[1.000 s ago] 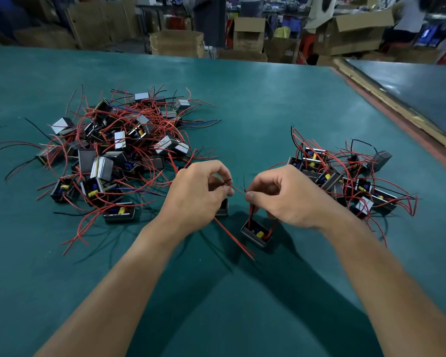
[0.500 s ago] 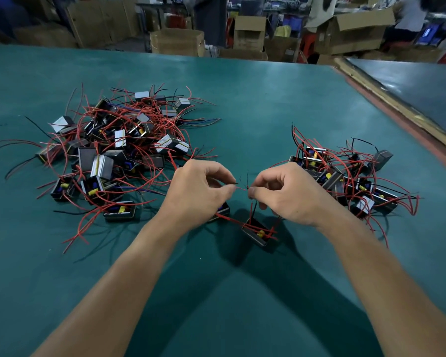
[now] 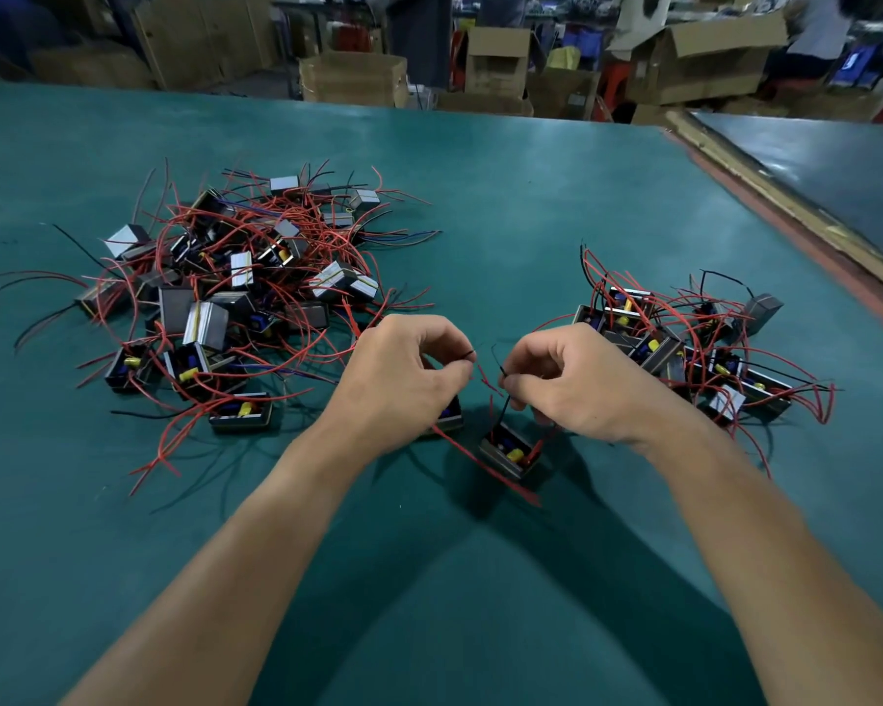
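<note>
My left hand (image 3: 404, 384) pinches a thin black wire end between thumb and forefinger. My right hand (image 3: 577, 384) pinches another thin black wire a few centimetres to the right. Below the right hand, a small black box module (image 3: 508, 450) with a yellow part and red leads lies on the green table (image 3: 480, 221); the black wire rises from it. A second small module (image 3: 449, 417) sits partly hidden under my left hand. A red wire (image 3: 485, 463) runs between the two modules.
A big tangled pile of modules with red wires (image 3: 235, 293) lies at the left. A smaller pile (image 3: 684, 349) sits at the right, close to my right wrist. The table's right edge (image 3: 786, 216) runs diagonally. Cardboard boxes (image 3: 353, 76) stand beyond the far edge.
My two hands have drawn slightly apart, so the pinched wire ends no longer meet. The module below my right hand stays on the table.
</note>
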`<state>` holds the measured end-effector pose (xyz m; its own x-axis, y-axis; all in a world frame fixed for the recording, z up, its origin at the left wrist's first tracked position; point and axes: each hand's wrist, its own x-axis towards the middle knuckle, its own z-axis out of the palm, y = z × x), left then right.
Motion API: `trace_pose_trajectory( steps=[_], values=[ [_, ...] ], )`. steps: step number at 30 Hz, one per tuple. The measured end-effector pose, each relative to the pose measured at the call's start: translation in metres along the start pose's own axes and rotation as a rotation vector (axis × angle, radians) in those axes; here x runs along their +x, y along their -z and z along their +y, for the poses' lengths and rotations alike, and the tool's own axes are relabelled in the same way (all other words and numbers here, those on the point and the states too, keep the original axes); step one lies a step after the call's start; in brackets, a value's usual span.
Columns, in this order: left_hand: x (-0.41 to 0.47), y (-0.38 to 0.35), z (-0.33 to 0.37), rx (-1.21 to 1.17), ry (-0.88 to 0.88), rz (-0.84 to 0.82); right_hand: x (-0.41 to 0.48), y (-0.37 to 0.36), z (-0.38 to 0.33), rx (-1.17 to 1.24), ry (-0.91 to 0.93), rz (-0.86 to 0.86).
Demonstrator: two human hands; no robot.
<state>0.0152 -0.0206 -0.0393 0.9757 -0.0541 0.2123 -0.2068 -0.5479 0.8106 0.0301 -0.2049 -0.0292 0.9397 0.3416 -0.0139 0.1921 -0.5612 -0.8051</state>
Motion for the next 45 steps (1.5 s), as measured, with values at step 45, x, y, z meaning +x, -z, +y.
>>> trace_pose_trajectory(
  steps=[45],
  values=[
    [-0.004,0.010,0.010,-0.277,0.239,-0.276,-0.004,0.001,0.001,0.169,0.006,-0.101]
  ],
)
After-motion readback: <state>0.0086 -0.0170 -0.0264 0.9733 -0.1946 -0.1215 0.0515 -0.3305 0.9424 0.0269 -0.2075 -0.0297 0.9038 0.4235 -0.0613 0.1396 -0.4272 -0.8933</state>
